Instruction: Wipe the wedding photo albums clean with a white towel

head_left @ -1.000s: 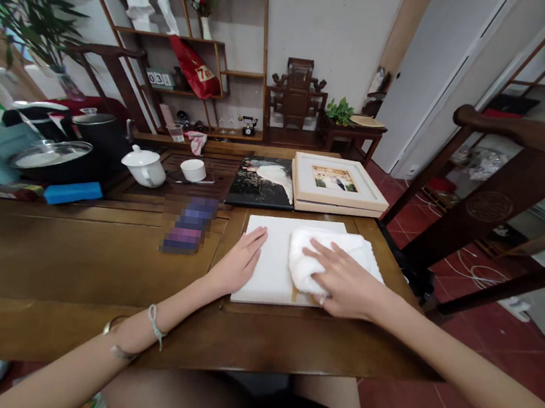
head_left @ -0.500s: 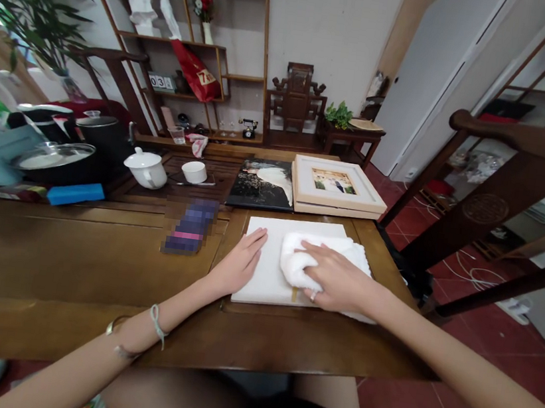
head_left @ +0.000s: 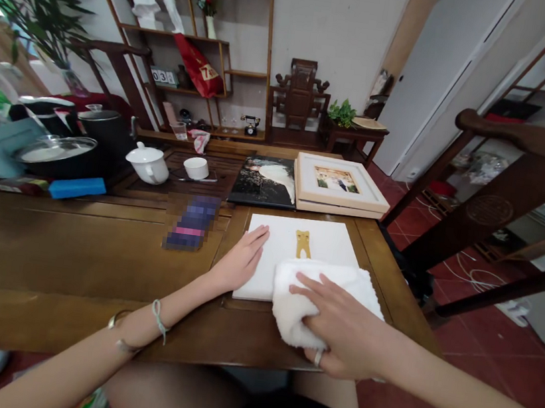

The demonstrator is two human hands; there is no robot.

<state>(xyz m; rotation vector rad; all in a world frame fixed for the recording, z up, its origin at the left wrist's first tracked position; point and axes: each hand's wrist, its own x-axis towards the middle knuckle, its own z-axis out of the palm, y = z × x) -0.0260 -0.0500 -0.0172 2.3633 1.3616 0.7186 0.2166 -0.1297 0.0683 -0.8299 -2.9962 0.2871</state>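
Observation:
A flat white panel [head_left: 271, 251] lies on the wooden table in front of me. Near its middle shows a gold-coloured, two-legged figure or fitting [head_left: 303, 243], whose kind I cannot tell. My left hand [head_left: 244, 259] rests flat on the panel's left edge, fingers stretched out. A folded white towel [head_left: 288, 310] is gripped in my right hand [head_left: 342, 323], which wears a ring. The towel covers the panel's lower right part and hangs past its near edge.
Behind the panel lie a dark picture [head_left: 263, 181] and stacked light frames [head_left: 378, 201]. A pixelated dark blue item [head_left: 192, 223] is to the left. Farther left stand a lidded white bowl [head_left: 148, 164], a small white cup [head_left: 195, 168] and a blue block [head_left: 77, 188]. A dark chair [head_left: 522, 170] flanks the right.
My right hand has drawn the towel toward me, down over the panel's near edge. More of the gold-coloured shape now shows. My left hand has stayed in place.

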